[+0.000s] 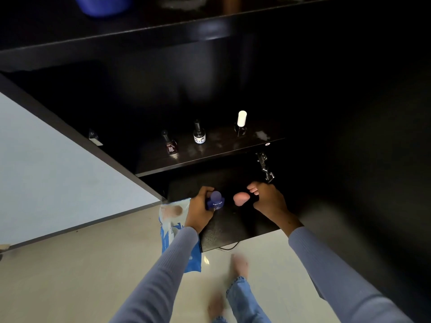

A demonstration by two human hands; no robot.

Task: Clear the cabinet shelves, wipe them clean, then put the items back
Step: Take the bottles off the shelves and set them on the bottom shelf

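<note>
Now my left hand (201,209) grips the blue bottle (215,201) and my right hand (268,198) pinches the pink sponge (241,198) over the bottom shelf (224,231); I judge they go down next, upright and apart.

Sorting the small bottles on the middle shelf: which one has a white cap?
The rightmost bottle, standing apart; the two bottles left of it have dark caps.
</note>
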